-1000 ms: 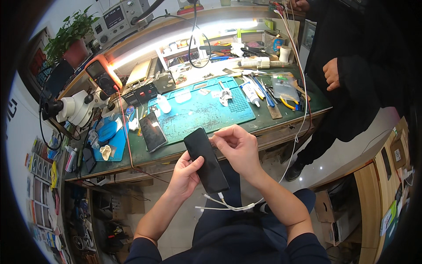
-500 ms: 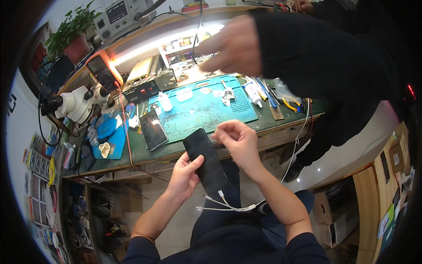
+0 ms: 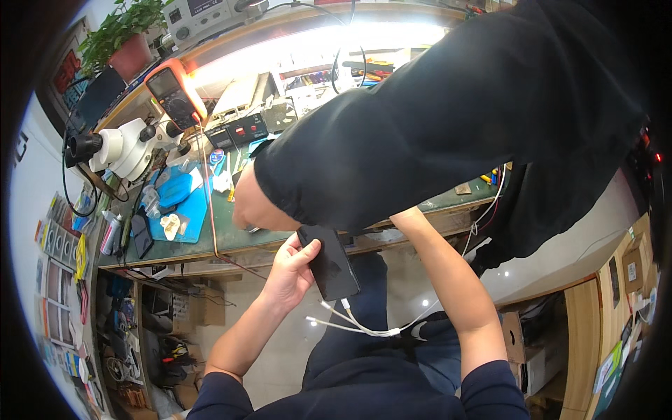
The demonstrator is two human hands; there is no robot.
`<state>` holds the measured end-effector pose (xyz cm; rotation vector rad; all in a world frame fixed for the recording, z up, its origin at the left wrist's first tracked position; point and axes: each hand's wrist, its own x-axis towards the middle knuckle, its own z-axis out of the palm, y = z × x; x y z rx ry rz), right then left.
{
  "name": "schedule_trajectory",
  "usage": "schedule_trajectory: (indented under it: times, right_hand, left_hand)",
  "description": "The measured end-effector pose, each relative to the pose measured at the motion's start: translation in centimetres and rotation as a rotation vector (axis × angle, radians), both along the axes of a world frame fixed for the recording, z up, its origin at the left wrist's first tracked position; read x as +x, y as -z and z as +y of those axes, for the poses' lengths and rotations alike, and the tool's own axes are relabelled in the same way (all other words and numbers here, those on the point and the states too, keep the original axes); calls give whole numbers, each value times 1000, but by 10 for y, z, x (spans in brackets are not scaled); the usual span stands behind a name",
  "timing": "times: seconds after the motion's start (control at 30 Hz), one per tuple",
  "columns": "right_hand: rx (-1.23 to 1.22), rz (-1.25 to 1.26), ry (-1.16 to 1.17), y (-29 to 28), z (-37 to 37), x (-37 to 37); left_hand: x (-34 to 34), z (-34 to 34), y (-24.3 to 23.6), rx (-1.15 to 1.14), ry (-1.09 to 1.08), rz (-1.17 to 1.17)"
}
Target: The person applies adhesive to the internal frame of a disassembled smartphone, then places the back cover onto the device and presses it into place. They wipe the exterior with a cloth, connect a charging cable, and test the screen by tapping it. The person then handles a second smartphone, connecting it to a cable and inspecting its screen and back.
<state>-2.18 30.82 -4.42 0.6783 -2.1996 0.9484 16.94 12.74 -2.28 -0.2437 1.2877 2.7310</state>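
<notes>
My left hand grips a black smartphone by its left side, thumb on the dark screen. One plug of a white multi-ended charging cable is at the phone's lower edge; whether it is inserted I cannot tell. A co-worker's black sleeve crosses in front of me and covers the phone's top. Behind that sleeve are the fingers of my right hand; only the part near the wrist shows. The co-worker's hand reaches down at the bench's front edge, over where a second phone lay.
On the bench's left are a white microscope, a blue mat with small parts, and an orange multimeter. A red wire hangs over the front edge. The sleeve hides most of the teal work mat. Shelves stand below.
The co-worker's arm has swept down and left across the bench, now covering my right hand and the second phone. My left hand still holds its phone, with the cable below.
</notes>
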Motion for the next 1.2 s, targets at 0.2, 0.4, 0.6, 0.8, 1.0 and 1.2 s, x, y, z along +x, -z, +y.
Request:
schedule_trajectory:
  times: [0.2,0.4,0.6,0.8,1.0,1.2]
  right_hand:
    - [13,-170,-279,1,14,43]
    - [-1243,-1171,-934,-19,41,77]
    - [-338,-1480,-633,-69,34,50]
    - [-463,-1468,-591,-62,39,39]
    - [-425,-1276,-455,-65,31,26]
    - [-427,-1224,-429,-59,26,-3]
  left_hand:
    - [-5,4,-1,-112,-84,29]
    - [-13,9,-9,-392,-93,-134]
    - [-29,4,-22,-356,90,-1]
    - [-49,2,-39,-319,185,-77]
    - [-85,-1,-45,-424,236,-97]
    - [-115,2,-40,-451,219,-140]
